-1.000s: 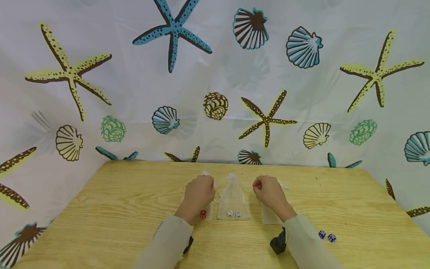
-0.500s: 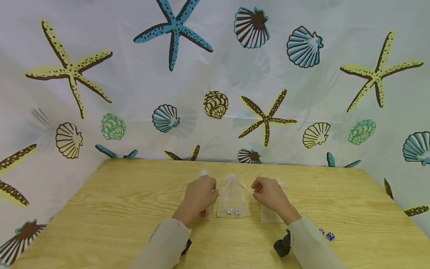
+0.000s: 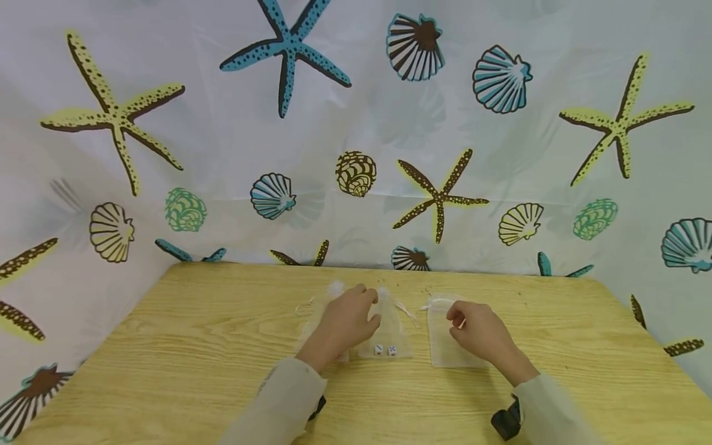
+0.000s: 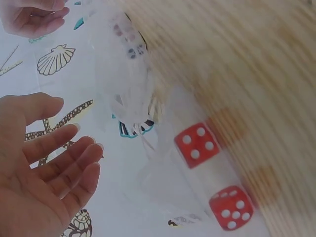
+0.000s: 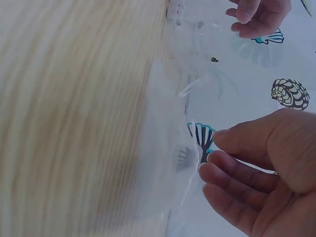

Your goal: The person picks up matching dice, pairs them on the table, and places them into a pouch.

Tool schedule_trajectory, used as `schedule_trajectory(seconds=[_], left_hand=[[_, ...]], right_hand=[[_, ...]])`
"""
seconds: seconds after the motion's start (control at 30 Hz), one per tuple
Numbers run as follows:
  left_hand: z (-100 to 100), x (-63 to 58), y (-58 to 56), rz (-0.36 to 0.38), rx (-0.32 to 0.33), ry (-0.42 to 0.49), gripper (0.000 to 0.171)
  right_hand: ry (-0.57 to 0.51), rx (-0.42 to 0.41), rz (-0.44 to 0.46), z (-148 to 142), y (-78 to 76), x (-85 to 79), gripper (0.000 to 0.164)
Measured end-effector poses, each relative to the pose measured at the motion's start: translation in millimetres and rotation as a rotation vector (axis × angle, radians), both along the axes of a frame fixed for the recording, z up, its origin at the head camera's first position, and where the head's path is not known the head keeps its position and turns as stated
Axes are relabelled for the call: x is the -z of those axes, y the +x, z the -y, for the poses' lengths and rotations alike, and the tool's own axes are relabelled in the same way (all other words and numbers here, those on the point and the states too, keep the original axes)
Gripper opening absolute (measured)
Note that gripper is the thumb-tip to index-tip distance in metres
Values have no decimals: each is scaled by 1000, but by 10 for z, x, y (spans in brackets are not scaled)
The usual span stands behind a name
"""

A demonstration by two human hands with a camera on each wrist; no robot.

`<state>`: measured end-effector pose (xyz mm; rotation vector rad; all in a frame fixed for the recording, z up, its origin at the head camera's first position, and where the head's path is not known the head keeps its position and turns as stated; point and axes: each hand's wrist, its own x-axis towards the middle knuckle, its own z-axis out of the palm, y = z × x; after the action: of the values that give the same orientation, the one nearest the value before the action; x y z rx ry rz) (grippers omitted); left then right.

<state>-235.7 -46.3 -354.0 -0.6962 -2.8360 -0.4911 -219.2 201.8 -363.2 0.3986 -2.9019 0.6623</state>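
Three sheer white drawstring pouches lie in a row on the table. The middle pouch (image 3: 392, 327) is drawn in at the neck and holds two white dice (image 3: 385, 350). Its pulled cord (image 3: 408, 310) trails to the right. My left hand (image 3: 343, 321), fingers relaxed and apart, hovers over the left pouch (image 4: 163, 182), which contains two red dice (image 4: 197, 145) and is mostly covered in the head view. Above the flat right pouch (image 3: 447, 346), my right hand (image 3: 483, 330) has loosely bent fingers with nothing visible between them. No dice show inside that pouch.
The wooden table (image 3: 211, 346) extends around the pouches. Behind it hangs a white curtain (image 3: 311, 136) printed with starfish and shells. A dark wrist strap piece (image 3: 506, 421) sits below the right sleeve.
Both hands have let go of the middle pouch's cords. My right hand has moved right, over the right pouch; my left fingers have spread. The blue dice are now out of sight by the right sleeve.
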Motion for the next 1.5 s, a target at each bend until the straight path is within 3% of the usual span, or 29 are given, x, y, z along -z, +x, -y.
schedule_trajectory(seconds=[0.57,1.07,1.23,1.5], left_hand=[[-360,88,-78,45,197,-103,47],[-815,226,-158,29,339,-229,45],[-909,296,-155,10,396,-290,42],[-964,313,-114,62,424,-353,31]], right_hand=[[65,29,8,-630,407,-34,16],[109,104,145,-1063,636,120,18],[101,115,153,-1099,671,168,17],[95,136,188,-1113,693,246,18]])
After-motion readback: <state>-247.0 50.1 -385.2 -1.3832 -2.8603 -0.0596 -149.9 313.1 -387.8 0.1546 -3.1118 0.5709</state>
